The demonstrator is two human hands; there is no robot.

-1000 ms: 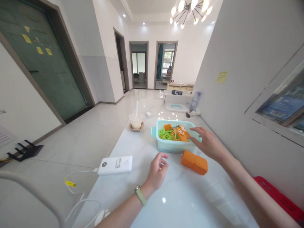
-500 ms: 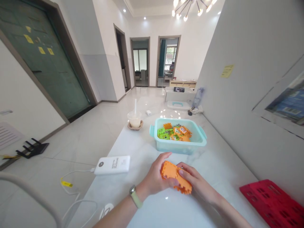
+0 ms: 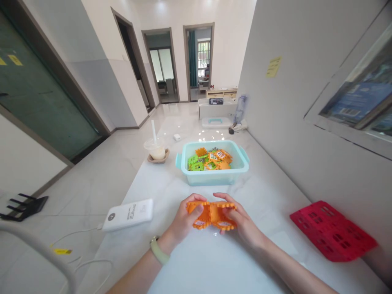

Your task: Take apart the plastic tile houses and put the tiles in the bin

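From the head view, I have both hands on a hollow, orange plastic form with notched edges (image 3: 210, 213), its two sections side by side and opening toward me. It sits between my palms, just in front of the pale turquoise, rectangular plastic tub (image 3: 216, 173) of loose green and orange toothed plastic pieces (image 3: 211, 160). My left hand (image 3: 181, 218) grips the left section, thumb inside and fingers curled behind; my right hand (image 3: 242, 219) holds the right section the same way. I can't tell whether its underside touches the glossy white marbled tabletop (image 3: 186, 267).

To handle it well, I should squeeze evenly between thumbs and fingers, close to the middle seam, holding both sections level. Twisting or pulling outward could spring the notches apart. The flat, red plastic panel with window cutouts (image 3: 332, 229) lies to my right, well apart from my grip.
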